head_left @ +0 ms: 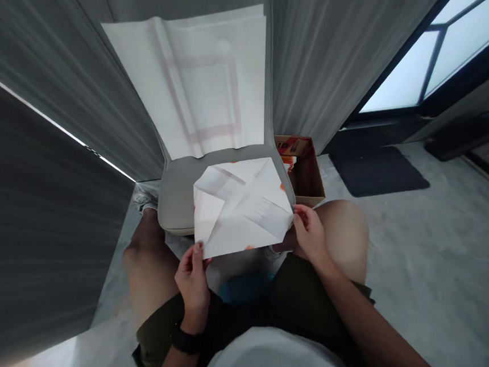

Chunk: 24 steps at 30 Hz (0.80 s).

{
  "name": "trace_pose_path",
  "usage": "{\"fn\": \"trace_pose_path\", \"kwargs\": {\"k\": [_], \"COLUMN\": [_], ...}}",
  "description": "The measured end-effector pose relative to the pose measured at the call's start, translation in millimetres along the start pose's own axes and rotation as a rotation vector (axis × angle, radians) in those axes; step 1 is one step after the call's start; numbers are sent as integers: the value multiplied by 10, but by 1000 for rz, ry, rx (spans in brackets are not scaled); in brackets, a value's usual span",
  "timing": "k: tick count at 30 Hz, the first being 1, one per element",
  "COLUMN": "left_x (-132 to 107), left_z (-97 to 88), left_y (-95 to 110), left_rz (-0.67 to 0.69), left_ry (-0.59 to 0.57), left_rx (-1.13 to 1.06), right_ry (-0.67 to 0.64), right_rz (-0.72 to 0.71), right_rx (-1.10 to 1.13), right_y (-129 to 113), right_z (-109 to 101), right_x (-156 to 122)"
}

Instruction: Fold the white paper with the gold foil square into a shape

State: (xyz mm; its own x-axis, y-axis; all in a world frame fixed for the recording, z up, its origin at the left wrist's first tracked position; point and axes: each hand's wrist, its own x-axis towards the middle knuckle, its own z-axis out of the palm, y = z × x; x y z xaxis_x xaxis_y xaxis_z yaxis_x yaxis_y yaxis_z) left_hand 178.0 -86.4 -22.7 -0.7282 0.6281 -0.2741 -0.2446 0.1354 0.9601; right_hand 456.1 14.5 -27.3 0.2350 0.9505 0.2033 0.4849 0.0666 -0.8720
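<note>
A folded white sheet of paper (240,209) with small orange marks along its edges lies partly over the front of a grey chair seat (176,198). Its corners are folded inward, and creases cross near the middle. My left hand (193,273) pinches the near left corner between thumb and fingers. At the right corner, my right hand (309,229) has the paper's edge between its thumb and fingers. Behind it, large white paper sheets (206,90) lean against the chair's backrest, with a faint pinkish rectangle showing through.
An open cardboard box (309,169) with orange-and-white items inside stands on the floor right of the chair. Farther right lies a dark mat (378,170) below a window (426,56). Grey panelled walls rise on both sides, and my knees flank the chair.
</note>
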Motion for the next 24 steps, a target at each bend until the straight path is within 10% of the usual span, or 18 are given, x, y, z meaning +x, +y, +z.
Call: {"fn": "trace_pose_path", "kwargs": {"k": [8, 15, 24], "left_x": [-117, -367, -73], "left_z": [-92, -135, -174], "left_y": [133, 196, 282], "left_rz": [26, 165, 868], "left_ry": [-59, -184, -382], "left_rx": [-133, 91, 397], "right_ry": [-307, -232, -278], "right_rz": [-672, -721, -703], "right_rx": [-382, -403, -178], "right_y": [-317, -327, -414], "right_z": [-351, -82, -219], "right_x": [-469, -633, -93]}}
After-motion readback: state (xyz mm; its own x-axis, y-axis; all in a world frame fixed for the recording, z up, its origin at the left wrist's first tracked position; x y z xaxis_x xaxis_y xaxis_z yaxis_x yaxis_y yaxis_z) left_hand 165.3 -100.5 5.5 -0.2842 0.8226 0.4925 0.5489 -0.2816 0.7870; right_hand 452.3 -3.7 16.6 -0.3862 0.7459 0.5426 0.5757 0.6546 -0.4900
